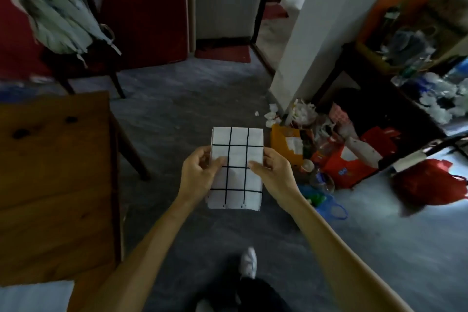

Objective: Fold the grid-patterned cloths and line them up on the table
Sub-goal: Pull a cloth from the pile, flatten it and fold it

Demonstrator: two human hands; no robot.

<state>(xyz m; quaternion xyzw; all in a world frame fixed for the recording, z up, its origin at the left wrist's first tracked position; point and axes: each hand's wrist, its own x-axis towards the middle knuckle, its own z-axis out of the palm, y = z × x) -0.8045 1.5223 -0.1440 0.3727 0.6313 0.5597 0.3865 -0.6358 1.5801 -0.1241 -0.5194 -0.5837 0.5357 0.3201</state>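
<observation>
1. The wooden table (pixel 55 185) fills the left side, well apart from the cloth.
2. The folded grid-patterned cloth (pixel 236 144) is held in the air over the grey floor (a flat, narrow rectangle).
3. The left hand (pixel 200 172) pinches its left edge, thumb on top.
4. The right hand (pixel 272 172) pinches the right edge likewise, fingers curled underneath.

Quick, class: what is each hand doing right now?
Left hand: pinches the left edge of the folded grid cloth.
Right hand: pinches its right edge.
</observation>
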